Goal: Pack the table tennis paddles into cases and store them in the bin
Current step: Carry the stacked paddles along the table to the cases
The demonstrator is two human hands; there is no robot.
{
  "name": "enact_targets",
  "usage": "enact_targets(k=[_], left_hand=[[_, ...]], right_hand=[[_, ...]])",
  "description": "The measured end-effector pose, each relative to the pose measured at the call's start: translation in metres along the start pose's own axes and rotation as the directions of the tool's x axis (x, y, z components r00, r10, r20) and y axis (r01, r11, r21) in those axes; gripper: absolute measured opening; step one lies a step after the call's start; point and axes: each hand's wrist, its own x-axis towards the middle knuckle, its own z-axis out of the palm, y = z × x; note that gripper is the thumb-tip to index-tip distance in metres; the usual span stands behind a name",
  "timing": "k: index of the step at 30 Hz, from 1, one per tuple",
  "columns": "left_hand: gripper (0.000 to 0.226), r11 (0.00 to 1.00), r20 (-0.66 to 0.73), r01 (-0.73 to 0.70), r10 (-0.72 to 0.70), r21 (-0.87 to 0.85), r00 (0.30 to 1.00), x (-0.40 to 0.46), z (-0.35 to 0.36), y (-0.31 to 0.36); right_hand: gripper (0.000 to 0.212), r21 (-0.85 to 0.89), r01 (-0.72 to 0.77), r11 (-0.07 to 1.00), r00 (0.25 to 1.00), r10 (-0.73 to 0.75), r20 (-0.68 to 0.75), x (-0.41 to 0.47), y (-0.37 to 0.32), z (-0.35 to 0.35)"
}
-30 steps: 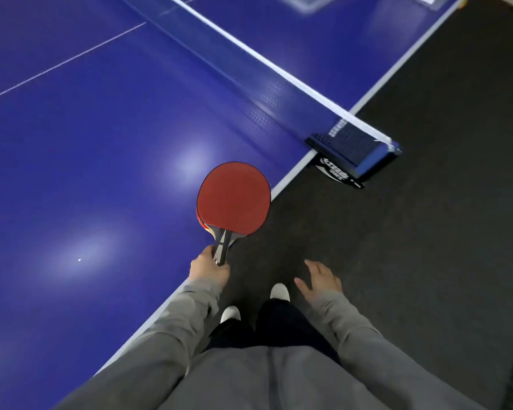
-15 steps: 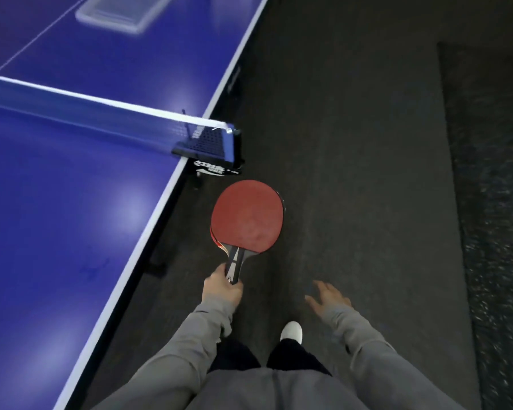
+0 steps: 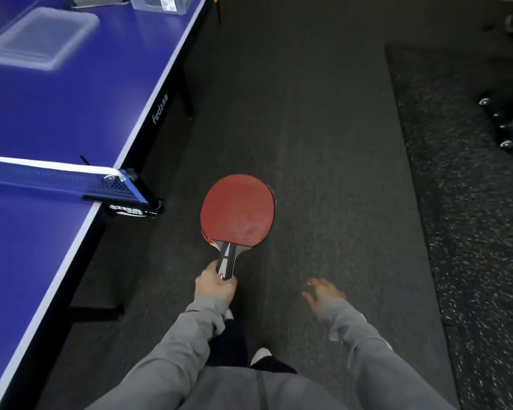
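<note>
My left hand (image 3: 216, 284) grips the handles of stacked table tennis paddles (image 3: 238, 210), red rubber facing up, held over the dark floor beside the blue table (image 3: 57, 93). A second paddle's edge shows just under the top one. My right hand (image 3: 323, 292) hangs free with relaxed fingers and holds nothing. On the table's far end lie a clear plastic lid (image 3: 42, 37), a clear bin (image 3: 163, 2) and dark cases (image 3: 95, 0), partly cut off by the frame's top edge.
The net (image 3: 42, 173) and its black clamp post (image 3: 134, 199) stick out at the table's side edge to my left. Dark carpet runs ahead. A wheeled black frame (image 3: 507, 122) stands at the right, on speckled flooring.
I have turned and walked along the table's side toward its far end. The paddles moved from above the table to above the floor. The lid, bin and cases have come into view.
</note>
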Motion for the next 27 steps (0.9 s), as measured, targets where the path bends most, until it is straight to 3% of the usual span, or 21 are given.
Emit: enact_targets(k=[8,17,22,27], left_hand=[[0.021,0.993,-0.068,0.065,-0.072,-0.094,0.995,0.103,-0.012,0.059],[0.013,0.939,-0.147,0.183,-0.232,-0.29,0.961,0.217,-0.058,0.142],[0.022,0.858,-0.227,0.256,-0.385,-0.446,0.895,0.265,-0.082,0.159],[0.023,0.752,-0.319,0.299,-0.555,-0.588,0.768,0.307,-0.1,0.174]], right_hand=[[0.046,-0.088,0.123,0.989,0.991,-0.118,0.063,0.108,-0.054,-0.072],[0.045,-0.114,0.213,0.97,0.977,-0.211,0.033,0.23,-0.143,-0.208],[0.04,-0.142,0.316,0.938,0.948,-0.307,0.08,0.281,-0.193,-0.248],[0.042,-0.268,0.47,0.841,0.882,-0.435,0.183,0.339,-0.248,-0.29]])
